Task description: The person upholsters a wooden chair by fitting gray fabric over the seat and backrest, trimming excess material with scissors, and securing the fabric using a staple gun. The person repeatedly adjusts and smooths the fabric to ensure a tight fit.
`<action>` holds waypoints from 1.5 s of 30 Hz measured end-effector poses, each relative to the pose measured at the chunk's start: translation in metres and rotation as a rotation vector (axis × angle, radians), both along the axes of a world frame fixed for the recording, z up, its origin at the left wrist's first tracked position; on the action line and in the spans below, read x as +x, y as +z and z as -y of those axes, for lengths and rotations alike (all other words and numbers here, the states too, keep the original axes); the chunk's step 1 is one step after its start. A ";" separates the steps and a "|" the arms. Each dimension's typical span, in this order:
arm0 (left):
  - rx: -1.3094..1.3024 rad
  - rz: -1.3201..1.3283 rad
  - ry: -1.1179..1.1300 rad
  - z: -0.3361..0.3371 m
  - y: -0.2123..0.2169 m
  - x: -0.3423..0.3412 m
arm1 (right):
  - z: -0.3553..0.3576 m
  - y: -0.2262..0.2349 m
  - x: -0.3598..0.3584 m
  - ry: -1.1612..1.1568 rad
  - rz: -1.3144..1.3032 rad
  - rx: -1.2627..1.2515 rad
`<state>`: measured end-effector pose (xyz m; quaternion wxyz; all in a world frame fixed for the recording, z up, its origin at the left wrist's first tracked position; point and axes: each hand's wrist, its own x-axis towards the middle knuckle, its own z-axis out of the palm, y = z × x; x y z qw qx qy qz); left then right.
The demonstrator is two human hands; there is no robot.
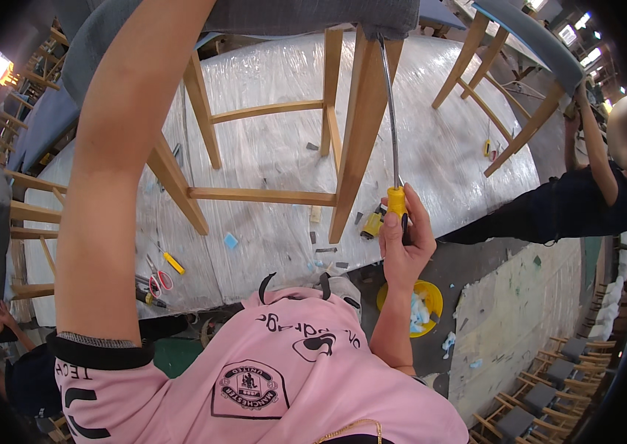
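Note:
My right hand [406,240] is wrapped round the yellow handle of a long screwdriver [393,122]. The thin steel shaft points up, and its tip meets the dark grey upholstered seat [395,16] beside the top of a wooden leg. That seat belongs to a wooden chair [361,126] standing on a plastic-covered table [261,155]. My left arm [117,163] reaches up past the chair's left side and leaves the picture at the top, so my left hand is out of sight. Just left of my right hand lies a yellow and black tool [372,223], partly hidden.
Red-handled scissors [159,281], a yellow screwdriver [173,263] and a light blue block [231,241] lie on the table. A yellow bucket [437,300] with scraps stands on the floor. At right, a person [587,192] handles another chair [528,44]. More chairs [550,392] line the lower right.

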<state>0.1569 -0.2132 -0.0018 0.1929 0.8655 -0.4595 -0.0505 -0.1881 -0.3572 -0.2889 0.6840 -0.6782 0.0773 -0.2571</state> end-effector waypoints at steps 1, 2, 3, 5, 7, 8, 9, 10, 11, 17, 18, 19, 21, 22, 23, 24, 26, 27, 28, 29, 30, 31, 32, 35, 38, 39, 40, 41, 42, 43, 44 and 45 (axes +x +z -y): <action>-0.002 -0.004 -0.003 0.000 0.001 0.000 | 0.000 0.002 -0.001 0.003 0.000 -0.001; -0.001 -0.008 -0.005 -0.001 0.000 -0.001 | -0.001 0.002 -0.001 0.002 -0.005 -0.001; -0.002 -0.007 -0.005 -0.001 0.000 -0.002 | -0.001 0.002 -0.001 0.000 -0.009 -0.001; -0.001 -0.003 -0.012 0.000 0.001 -0.003 | -0.003 0.003 0.001 -0.013 -0.024 -0.011; 0.001 -0.007 -0.012 -0.002 0.000 -0.003 | -0.005 0.002 0.001 -0.027 -0.033 -0.044; 0.002 -0.006 -0.012 -0.002 0.000 -0.002 | -0.006 0.002 0.000 -0.040 -0.038 -0.067; 0.003 -0.005 -0.010 -0.003 0.000 -0.002 | -0.007 0.002 -0.002 -0.053 -0.044 -0.091; 0.005 -0.006 -0.010 -0.002 0.000 -0.003 | -0.008 0.001 -0.003 -0.072 -0.052 -0.116; 0.008 -0.004 -0.010 -0.002 -0.001 -0.003 | -0.009 0.000 -0.004 -0.090 -0.060 -0.140; 0.031 0.000 -0.001 -0.006 -0.003 -0.005 | -0.012 -0.008 0.006 -0.096 0.031 -0.242; 0.031 -0.002 0.002 -0.006 -0.003 -0.006 | -0.012 -0.010 0.009 -0.104 0.048 -0.257; 0.036 -0.002 0.006 -0.007 -0.004 -0.006 | -0.012 -0.012 0.013 -0.110 0.066 -0.272; 0.045 0.000 0.010 -0.006 -0.004 -0.007 | -0.015 -0.020 0.023 -0.139 0.116 -0.297; 0.049 0.005 0.007 -0.004 -0.004 -0.008 | -0.018 -0.026 0.029 -0.164 0.150 -0.306; 0.053 0.003 0.004 -0.003 -0.004 -0.008 | -0.018 -0.032 0.035 -0.188 0.184 -0.316; 0.064 0.004 0.001 -0.002 -0.004 -0.010 | -0.018 -0.038 0.043 -0.191 0.217 -0.322; 0.080 0.008 0.009 -0.002 -0.004 -0.009 | -0.017 -0.048 0.060 -0.201 0.282 -0.334; 0.090 0.008 0.007 -0.001 -0.007 -0.011 | -0.017 -0.053 0.065 -0.187 0.293 -0.296; 0.097 0.005 0.002 0.000 -0.007 -0.011 | -0.016 -0.059 0.068 -0.147 0.272 -0.193; 0.102 0.009 -0.004 -0.001 -0.004 -0.010 | -0.016 -0.065 0.071 -0.107 0.251 -0.090; 0.108 0.004 -0.001 -0.002 -0.007 -0.009 | -0.017 -0.068 0.070 -0.068 0.216 0.014; 0.105 0.002 -0.014 -0.002 -0.007 -0.007 | -0.016 -0.070 0.072 -0.080 0.228 -0.026; 0.102 0.000 -0.029 -0.003 -0.007 -0.006 | -0.013 -0.071 0.077 -0.094 0.241 -0.065; 0.028 -0.054 0.017 -0.006 -0.007 -0.007 | -0.003 -0.066 0.070 -0.066 0.168 -0.038; -0.026 -0.075 -0.002 -0.007 -0.004 -0.002 | 0.003 -0.047 0.055 -0.074 0.125 -0.054; -0.038 -0.080 -0.008 -0.007 -0.003 -0.001 | 0.004 -0.042 0.049 -0.085 0.137 -0.114; -0.048 -0.079 -0.011 -0.008 -0.001 0.002 | 0.008 -0.041 0.046 -0.095 0.158 -0.176; -0.050 -0.086 -0.012 -0.009 -0.002 0.002 | 0.011 -0.054 0.037 -0.103 0.114 -0.189; -0.054 -0.091 -0.015 -0.010 -0.004 0.001 | 0.011 -0.054 0.028 -0.110 0.107 -0.169; -0.060 -0.096 -0.014 -0.011 -0.005 0.001 | 0.010 -0.053 0.021 -0.115 0.099 -0.149; -0.068 -0.098 -0.016 -0.010 -0.003 0.003 | 0.011 -0.051 0.019 -0.119 0.091 -0.128; -0.082 -0.107 -0.018 -0.011 -0.004 0.003 | 0.010 -0.044 0.018 -0.135 0.145 -0.163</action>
